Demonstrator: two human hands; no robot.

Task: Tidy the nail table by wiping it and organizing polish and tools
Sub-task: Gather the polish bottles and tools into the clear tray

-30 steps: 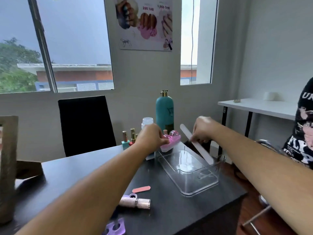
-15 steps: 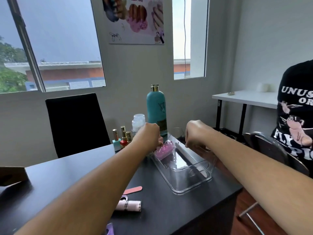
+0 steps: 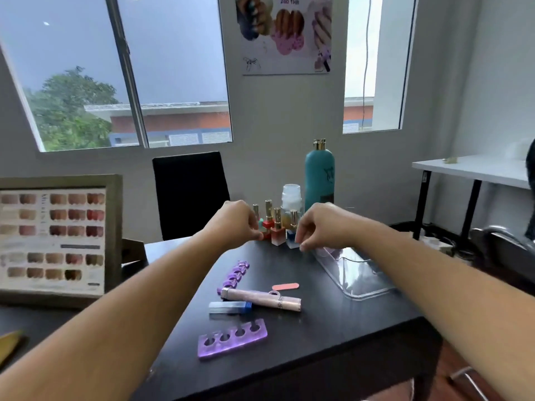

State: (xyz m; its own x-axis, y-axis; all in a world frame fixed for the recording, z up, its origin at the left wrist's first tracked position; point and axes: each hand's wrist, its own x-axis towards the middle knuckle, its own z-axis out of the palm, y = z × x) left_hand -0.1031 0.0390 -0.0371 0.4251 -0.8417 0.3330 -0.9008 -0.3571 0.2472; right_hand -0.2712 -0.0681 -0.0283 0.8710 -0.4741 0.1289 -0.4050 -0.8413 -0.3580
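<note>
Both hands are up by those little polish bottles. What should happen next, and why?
Probably pinch the outermost polish bottles and carry them to the clear tray. The left hand and right hand hover with curled fingers at either side of that cluster. A firm grip isn't evident yet, and the tray lies just to the right of it.

Soft grey daylight pours in from the big window (image 3: pixel 72 82) and the narrow window (image 3: pixel 373 68) at the back, with an overcast sky and no hard sun. The room is evenly lit, a touch dim. The black table (image 3: pixel 333 337) takes a pale sheen, and shadows under the small items are faint. Glints run along the clear tray (image 3: pixel 362 285) rim. The whole frame is slightly smeared (the colour chart (image 3: pixel 52 238) and poster (image 3: pixel 286 33) lettering have gone mushy). There's wide-angle stretch at the edges: window frames lean, and the forearms (image 3: pixel 86 342) balloon at the bottom corners.
</note>
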